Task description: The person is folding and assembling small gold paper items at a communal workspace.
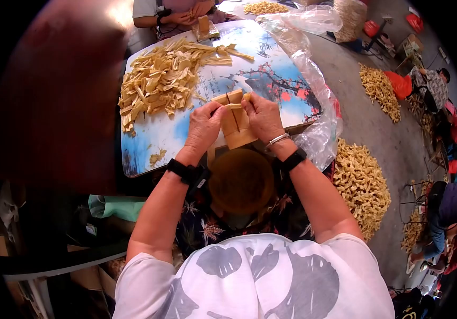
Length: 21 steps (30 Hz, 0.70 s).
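From 1 camera worn on the head, a wide view looks forward and steeply down over the wearer's shirt [255,276] to the left hand [204,125] and right hand [264,118] close by, the table [178,133] just beyond, the floor [340,80] farther off.

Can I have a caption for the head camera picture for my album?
Left hand and right hand hold a strip over a slotted block, near a yellow heap on a table.

A person's left forearm [155,211] and right forearm [319,187] stretch forward, converging toward each other. The left hand [203,125] and right hand [265,118] sit close together but apart — backs upward, fingers curled under, thumbs pointing inward in a pinch.
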Each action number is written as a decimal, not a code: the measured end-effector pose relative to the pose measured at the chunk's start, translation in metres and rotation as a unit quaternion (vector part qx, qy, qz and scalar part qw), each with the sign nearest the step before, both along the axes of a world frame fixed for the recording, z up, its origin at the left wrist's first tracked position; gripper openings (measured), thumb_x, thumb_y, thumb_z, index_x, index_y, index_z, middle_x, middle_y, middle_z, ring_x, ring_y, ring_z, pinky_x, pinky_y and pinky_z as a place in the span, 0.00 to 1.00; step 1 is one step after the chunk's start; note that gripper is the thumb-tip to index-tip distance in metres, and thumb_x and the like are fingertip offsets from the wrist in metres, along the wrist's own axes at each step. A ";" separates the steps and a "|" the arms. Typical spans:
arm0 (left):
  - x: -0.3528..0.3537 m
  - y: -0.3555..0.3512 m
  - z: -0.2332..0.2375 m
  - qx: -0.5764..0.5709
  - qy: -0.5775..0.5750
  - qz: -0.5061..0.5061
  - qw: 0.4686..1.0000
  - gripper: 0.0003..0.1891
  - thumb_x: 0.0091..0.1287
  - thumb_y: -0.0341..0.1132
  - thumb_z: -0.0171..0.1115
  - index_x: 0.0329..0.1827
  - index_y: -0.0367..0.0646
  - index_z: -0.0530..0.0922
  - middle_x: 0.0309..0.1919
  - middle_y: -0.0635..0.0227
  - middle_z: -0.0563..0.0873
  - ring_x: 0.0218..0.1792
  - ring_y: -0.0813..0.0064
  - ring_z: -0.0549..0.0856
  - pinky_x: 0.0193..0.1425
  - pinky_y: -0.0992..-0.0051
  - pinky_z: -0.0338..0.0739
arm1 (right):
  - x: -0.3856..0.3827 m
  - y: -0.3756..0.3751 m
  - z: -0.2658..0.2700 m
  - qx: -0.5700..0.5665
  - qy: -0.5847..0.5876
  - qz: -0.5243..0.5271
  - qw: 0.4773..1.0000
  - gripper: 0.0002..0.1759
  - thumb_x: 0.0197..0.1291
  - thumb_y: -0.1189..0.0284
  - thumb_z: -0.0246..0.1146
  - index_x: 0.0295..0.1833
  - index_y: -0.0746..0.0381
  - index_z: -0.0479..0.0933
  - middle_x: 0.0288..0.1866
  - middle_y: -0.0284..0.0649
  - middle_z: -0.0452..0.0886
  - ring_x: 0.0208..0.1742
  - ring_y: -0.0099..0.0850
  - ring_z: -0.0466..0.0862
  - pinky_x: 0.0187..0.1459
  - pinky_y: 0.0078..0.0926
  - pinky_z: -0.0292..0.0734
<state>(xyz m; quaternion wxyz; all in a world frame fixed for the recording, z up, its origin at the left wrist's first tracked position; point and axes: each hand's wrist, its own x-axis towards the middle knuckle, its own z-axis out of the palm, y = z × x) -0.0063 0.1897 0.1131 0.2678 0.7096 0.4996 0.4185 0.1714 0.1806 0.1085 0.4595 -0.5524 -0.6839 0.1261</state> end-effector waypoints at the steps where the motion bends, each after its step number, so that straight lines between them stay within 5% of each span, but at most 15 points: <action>1: 0.000 0.001 -0.002 -0.004 0.004 0.014 1.000 0.10 0.70 0.35 0.61 0.40 0.36 0.84 0.22 0.68 0.82 0.26 0.82 0.77 0.33 0.77 0.73 | -0.002 0.002 -0.005 0.031 -0.022 0.008 0.999 0.10 0.67 0.67 0.61 0.38 0.63 0.74 0.31 0.53 0.80 0.34 0.55 0.79 0.33 0.44 0.74; 6: -0.010 -0.015 -0.006 -0.064 -0.027 0.061 0.996 0.11 0.69 0.37 0.60 0.36 0.37 0.84 0.19 0.62 0.81 0.24 0.74 0.80 0.32 0.70 0.75 | 0.010 -0.005 -0.016 -0.040 -0.061 0.011 0.997 0.10 0.65 0.67 0.62 0.41 0.63 0.75 0.31 0.52 0.82 0.34 0.52 0.82 0.35 0.45 0.76; 7: -0.016 -0.017 -0.013 -0.134 -0.097 0.033 0.986 0.11 0.71 0.37 0.60 0.39 0.39 0.84 0.20 0.73 0.78 0.22 0.83 0.75 0.28 0.76 0.71 | 0.014 -0.009 -0.015 -0.056 -0.053 0.030 0.997 0.10 0.65 0.67 0.62 0.42 0.63 0.75 0.31 0.51 0.83 0.34 0.50 0.83 0.36 0.45 0.77; 10: -0.016 -0.044 0.002 -0.237 -0.293 -0.066 0.924 0.10 0.73 0.37 0.60 0.45 0.39 0.83 0.24 0.79 0.78 0.24 0.89 0.73 0.28 0.84 0.67 | 0.019 -0.045 0.006 -0.147 0.084 0.079 0.982 0.11 0.64 0.67 0.63 0.42 0.65 0.76 0.27 0.48 0.82 0.29 0.43 0.84 0.34 0.38 0.78; 11: -0.013 -0.055 0.007 -0.240 -0.301 -0.075 0.920 0.10 0.73 0.36 0.60 0.46 0.39 0.82 0.26 0.80 0.79 0.25 0.90 0.74 0.28 0.85 0.67 | 0.019 -0.058 0.013 -0.178 0.101 0.085 0.975 0.12 0.64 0.67 0.64 0.40 0.67 0.77 0.24 0.45 0.81 0.27 0.35 0.83 0.33 0.31 0.77; 16: 0.015 -0.098 0.028 -0.254 -0.300 -0.126 0.911 0.08 0.73 0.36 0.61 0.47 0.41 0.80 0.26 0.81 0.76 0.23 0.91 0.67 0.27 0.87 0.61 | 0.009 -0.101 0.008 -0.191 0.102 0.152 0.964 0.11 0.61 0.68 0.66 0.41 0.66 0.79 0.24 0.44 0.80 0.24 0.32 0.80 0.32 0.30 0.75; 21: 0.006 -0.105 0.005 -0.225 -0.258 -0.117 0.932 0.05 0.71 0.32 0.61 0.42 0.39 0.80 0.28 0.78 0.80 0.28 0.90 0.75 0.31 0.85 0.70 | -0.002 -0.127 0.017 -0.209 0.128 0.174 0.954 0.09 0.64 0.69 0.63 0.41 0.65 0.79 0.26 0.44 0.81 0.25 0.32 0.81 0.32 0.28 0.76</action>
